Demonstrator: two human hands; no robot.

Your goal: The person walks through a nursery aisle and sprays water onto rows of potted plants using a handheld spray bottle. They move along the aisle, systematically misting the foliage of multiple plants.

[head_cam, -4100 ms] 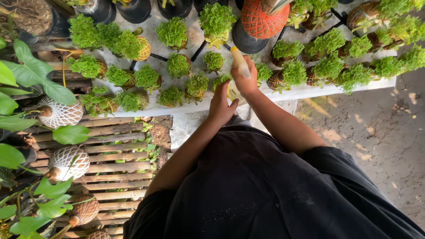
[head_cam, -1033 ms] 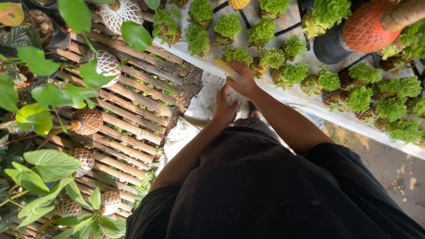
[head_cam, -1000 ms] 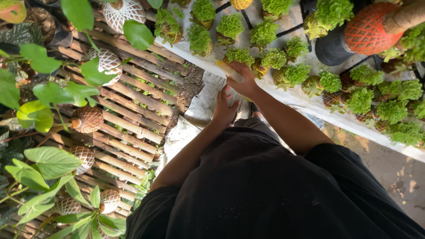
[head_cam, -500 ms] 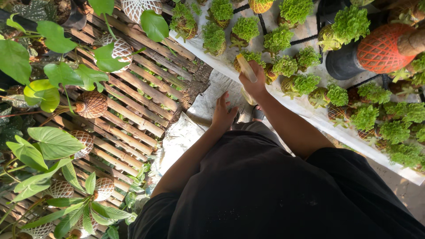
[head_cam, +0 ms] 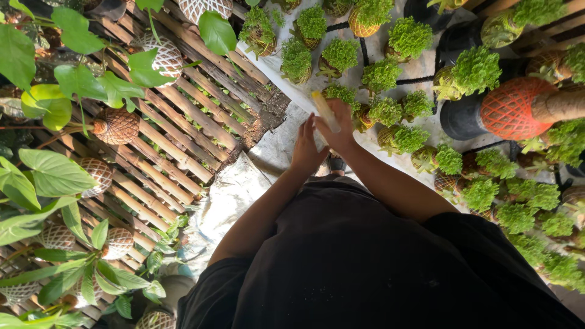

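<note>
1. Hands sit closer together than half a second ago: the left hand [head_cam: 306, 148] has come up beside the right hand [head_cam: 336, 127], where before it hung lower and apart.
2. The pale yellow stick [head_cam: 325, 111] still points away from the body, now just short of the nearest moss ball [head_cam: 341, 95] on the white shelf [head_cam: 292, 91].
3. The right hand is closed around the stick's near end, wrist bent, forearm running back to the black shirt [head_cam: 378, 268].
4. The left hand has its fingers straight and together, touching the right hand beside the stick; it grasps nothing visible.
5. A slatted wooden rack [head_cam: 183, 128] lies left of the shelf.
</note>
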